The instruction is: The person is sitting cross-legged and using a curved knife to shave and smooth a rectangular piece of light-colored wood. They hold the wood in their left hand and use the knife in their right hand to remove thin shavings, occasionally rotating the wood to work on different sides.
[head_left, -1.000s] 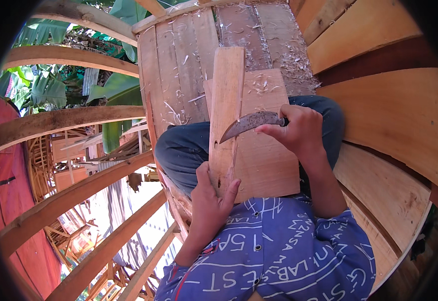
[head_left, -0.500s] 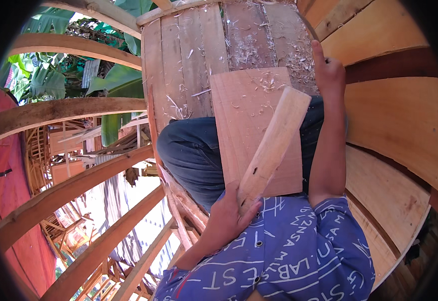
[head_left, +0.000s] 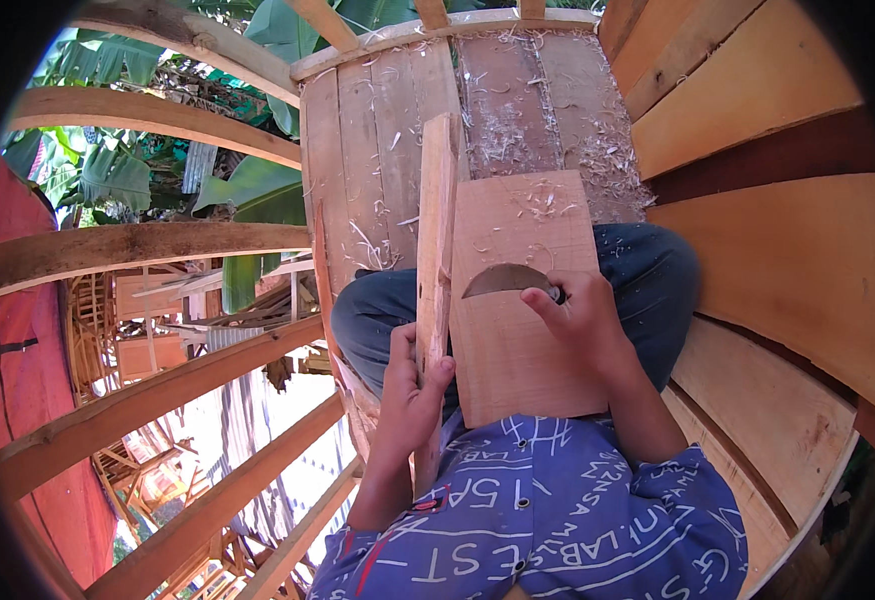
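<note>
My left hand point(head_left: 414, 385) is closed around a long pale strip of wood point(head_left: 438, 215), which stands nearly lengthwise away from me along the left edge of a flat board. That wooden board point(head_left: 517, 370) lies across my lap, with a few curled shavings on its far part. Over the board, my right hand point(head_left: 582, 320) grips a knife by its handle, mostly hidden in the fingers. The knife's broad curved blade point(head_left: 505, 281) points left toward the strip, with a small gap between them.
Wood shavings point(head_left: 612, 150) litter the plank floor point(head_left: 377, 150) ahead of my crossed legs. Wooden rails point(head_left: 157, 243) run along the left side, with banana leaves point(head_left: 257, 185) beyond. A plank wall point(head_left: 787, 240) closes off the right side.
My right hand has come back from the far right over the board, bringing the knife into full view. My left hand has swung the wood strip leftward off the board, more upright in view.
</note>
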The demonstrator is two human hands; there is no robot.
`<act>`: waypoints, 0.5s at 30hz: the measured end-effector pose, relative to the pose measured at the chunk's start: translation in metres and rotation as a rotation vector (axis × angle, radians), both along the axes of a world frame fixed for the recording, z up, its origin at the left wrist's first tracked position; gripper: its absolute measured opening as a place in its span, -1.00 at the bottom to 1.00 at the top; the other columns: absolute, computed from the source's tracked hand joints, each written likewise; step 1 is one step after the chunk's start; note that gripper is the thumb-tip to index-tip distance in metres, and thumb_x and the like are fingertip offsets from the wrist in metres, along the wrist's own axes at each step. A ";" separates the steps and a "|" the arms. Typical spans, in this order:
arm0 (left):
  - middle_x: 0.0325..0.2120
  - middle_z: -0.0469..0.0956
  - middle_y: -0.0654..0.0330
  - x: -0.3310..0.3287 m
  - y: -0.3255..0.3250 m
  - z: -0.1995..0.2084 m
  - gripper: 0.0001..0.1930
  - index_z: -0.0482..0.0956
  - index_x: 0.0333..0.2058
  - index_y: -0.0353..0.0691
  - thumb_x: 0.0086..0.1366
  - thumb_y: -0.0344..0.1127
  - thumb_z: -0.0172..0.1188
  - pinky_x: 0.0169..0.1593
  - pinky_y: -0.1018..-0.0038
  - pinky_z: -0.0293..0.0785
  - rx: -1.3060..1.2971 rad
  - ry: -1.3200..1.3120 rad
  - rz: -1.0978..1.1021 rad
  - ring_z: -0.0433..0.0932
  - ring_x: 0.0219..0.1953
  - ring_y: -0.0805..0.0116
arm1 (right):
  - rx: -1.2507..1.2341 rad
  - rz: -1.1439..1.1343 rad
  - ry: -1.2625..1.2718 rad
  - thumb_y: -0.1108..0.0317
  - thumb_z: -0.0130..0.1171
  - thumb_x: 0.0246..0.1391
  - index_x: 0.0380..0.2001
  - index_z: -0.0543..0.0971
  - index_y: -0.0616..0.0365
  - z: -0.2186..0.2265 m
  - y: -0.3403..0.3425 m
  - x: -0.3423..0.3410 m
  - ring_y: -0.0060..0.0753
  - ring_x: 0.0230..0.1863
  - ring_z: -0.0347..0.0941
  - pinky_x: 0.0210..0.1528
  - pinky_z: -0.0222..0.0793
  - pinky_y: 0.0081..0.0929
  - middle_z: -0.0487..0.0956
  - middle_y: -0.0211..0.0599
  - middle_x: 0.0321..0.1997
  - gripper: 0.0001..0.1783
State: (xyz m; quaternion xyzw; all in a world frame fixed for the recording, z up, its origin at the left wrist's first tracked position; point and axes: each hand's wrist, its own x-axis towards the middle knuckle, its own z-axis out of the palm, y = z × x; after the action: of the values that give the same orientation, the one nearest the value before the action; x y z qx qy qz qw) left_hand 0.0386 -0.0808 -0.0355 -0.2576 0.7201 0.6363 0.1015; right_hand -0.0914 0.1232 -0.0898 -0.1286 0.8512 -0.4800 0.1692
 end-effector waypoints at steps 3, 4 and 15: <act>-0.14 0.42 0.11 -0.004 0.009 -0.003 -0.58 0.22 0.07 -0.29 0.33 -0.25 0.10 0.06 0.49 0.26 0.138 0.006 -0.010 0.35 -0.07 0.43 | 0.059 0.037 0.196 -0.24 0.22 -0.01 -0.63 0.56 0.28 0.014 0.007 -0.003 0.07 -0.58 0.48 -0.51 0.34 -0.22 0.45 0.03 -0.70 -0.33; -0.14 0.42 0.11 -0.005 0.012 -0.002 -0.57 0.22 0.07 -0.29 0.33 -0.24 0.09 0.06 0.50 0.26 0.160 0.015 -0.020 0.35 -0.07 0.44 | 0.076 0.046 0.228 -0.22 0.23 -0.02 -0.64 0.54 0.28 0.025 0.009 -0.009 0.09 -0.57 0.46 -0.52 0.32 -0.22 0.43 0.04 -0.70 -0.34; -0.46 0.34 0.27 0.004 0.028 0.003 -0.36 0.20 0.06 -0.28 0.29 0.16 0.09 -0.53 0.63 0.22 0.204 0.094 -0.206 0.29 -0.57 0.60 | 0.213 0.001 0.470 -0.52 0.22 -0.31 -0.75 0.44 0.19 0.024 0.022 -0.018 -0.06 -0.66 0.42 -0.60 0.27 -0.30 0.39 -0.16 -0.75 -0.17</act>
State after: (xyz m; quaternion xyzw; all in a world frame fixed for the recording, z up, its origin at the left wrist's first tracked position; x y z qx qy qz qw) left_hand 0.0424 -0.0523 -0.0320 -0.1407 0.6781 0.7038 0.1582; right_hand -0.1095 0.1450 -0.0656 -0.2185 0.9128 -0.3444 -0.0207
